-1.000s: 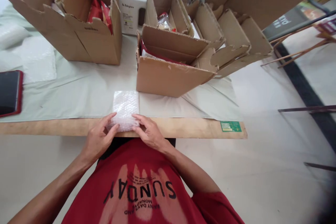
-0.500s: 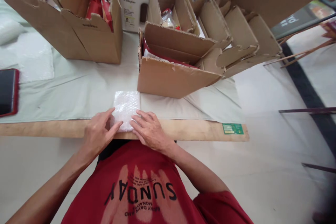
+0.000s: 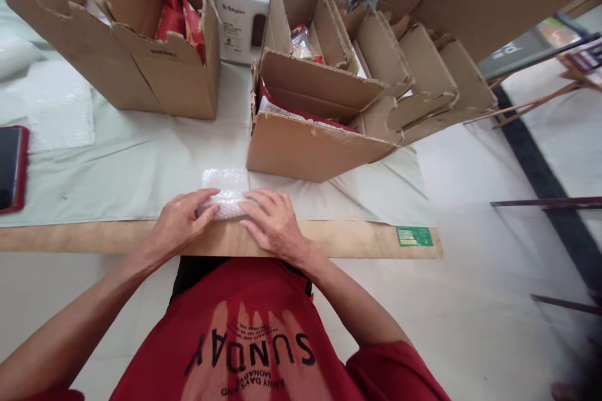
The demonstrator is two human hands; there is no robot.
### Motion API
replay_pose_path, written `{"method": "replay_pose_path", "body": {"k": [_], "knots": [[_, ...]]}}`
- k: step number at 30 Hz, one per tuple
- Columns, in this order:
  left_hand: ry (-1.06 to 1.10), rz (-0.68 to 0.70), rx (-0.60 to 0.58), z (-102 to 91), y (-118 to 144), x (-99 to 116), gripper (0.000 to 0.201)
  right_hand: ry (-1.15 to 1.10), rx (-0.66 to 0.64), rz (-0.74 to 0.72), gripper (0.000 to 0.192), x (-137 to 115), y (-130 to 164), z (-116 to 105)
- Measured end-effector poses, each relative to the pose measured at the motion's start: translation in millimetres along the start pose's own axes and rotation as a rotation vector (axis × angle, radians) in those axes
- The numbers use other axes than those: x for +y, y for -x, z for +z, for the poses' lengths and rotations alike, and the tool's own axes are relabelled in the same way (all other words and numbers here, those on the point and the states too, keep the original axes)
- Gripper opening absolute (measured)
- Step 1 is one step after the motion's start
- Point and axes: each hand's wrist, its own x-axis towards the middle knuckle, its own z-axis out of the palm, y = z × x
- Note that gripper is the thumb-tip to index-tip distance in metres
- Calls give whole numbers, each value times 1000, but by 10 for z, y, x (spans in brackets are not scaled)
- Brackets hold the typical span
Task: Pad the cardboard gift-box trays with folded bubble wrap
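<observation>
A small piece of clear bubble wrap (image 3: pixel 226 179) lies on the cloth near the table's front edge, its near part folded over into a thick roll. My left hand (image 3: pixel 184 219) grips the left end of that fold between thumb and fingers. At the right end, my right hand (image 3: pixel 275 220) pinches the fold with bent fingers, the thumb below. Whether anything is wrapped inside the fold cannot be seen.
A cardboard organiser (image 3: pixel 301 144) with dividers stands just beyond my hands; another cardboard box (image 3: pixel 174 84) holds red packets. Between them is a white pump bottle (image 3: pixel 242 22). More bubble wrap (image 3: pixel 59 106) and a phone (image 3: pixel 12 166) lie at left.
The near part of the bubble wrap has been folded away from me, so the piece is shorter. Both hands have moved slightly forward with it and closed on its ends.
</observation>
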Motion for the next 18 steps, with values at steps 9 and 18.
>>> {"method": "replay_pose_path", "body": {"k": [9,18], "knots": [[-214,327,253,132,47,-22,27,96,-136,-32,32,160,-115,158],[677,-511,346,45,270,321,34,-204,-146,284,27,177,-304,101]]}}
